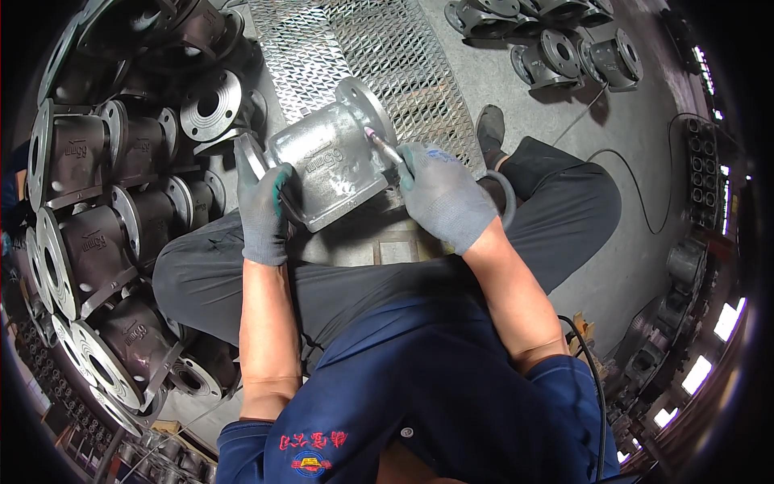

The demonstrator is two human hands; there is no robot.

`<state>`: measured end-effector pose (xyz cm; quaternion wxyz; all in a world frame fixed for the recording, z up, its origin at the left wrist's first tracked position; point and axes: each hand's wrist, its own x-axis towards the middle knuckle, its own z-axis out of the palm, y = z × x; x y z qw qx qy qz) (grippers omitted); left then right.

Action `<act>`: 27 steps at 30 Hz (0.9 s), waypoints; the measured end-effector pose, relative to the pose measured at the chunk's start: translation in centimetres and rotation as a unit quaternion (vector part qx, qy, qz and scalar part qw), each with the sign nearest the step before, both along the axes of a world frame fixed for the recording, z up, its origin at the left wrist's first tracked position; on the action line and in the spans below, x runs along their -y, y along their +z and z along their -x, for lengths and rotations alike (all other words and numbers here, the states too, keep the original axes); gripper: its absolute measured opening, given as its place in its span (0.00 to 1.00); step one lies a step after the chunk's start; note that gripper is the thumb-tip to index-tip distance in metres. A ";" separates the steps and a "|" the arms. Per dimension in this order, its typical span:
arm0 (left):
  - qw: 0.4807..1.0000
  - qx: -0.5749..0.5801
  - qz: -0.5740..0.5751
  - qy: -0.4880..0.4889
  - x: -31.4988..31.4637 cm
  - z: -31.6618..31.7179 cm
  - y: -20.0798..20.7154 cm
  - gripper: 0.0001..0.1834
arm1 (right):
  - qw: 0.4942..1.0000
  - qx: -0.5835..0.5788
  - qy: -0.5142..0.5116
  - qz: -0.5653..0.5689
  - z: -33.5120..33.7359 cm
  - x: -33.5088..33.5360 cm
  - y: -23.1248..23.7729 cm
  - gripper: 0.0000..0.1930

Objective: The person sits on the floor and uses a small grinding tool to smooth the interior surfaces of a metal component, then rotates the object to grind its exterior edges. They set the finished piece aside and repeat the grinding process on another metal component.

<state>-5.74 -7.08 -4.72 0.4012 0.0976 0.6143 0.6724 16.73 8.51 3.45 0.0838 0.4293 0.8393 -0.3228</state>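
Note:
A grey cast-metal valve body [322, 157] with round flanges at both ends is tilted in front of me, above my lap. My left hand [264, 214], in a grey glove with green on it, is closed on its left flange. In my gloved right hand [447, 194] is a slim die grinder [387, 149], gripped like a pen. Its pinkish tip touches or nearly touches the body just beside the right flange; I cannot tell which. The right-hand fingers partly hide the tool.
Several dark flanged valve bodies [85, 250] are stacked at the left. A patterned metal plate [355, 48] lies ahead on the concrete floor. More valve bodies [552, 60] stand at the far right. A grey hose [508, 198] curves beside my right wrist, and a thin cable [637, 181] crosses the floor.

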 end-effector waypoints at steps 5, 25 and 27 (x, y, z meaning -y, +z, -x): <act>0.999 -0.023 0.024 -0.020 0.1 0.1 0.1 0.52 | 0.998 -0.044 0.015 -0.048 -0.9 0.5 -0.4 0.09; 0.877 -0.465 0.083 -0.085 0.9 -2.1 -1.8 0.13 | 0.990 -0.098 -0.099 0.015 -0.1 4.1 -3.8 0.26; 0.892 -0.436 0.084 -0.088 1.1 -2.2 -2.0 0.15 | 0.988 -0.102 -0.112 0.032 -0.5 4.0 -4.0 0.26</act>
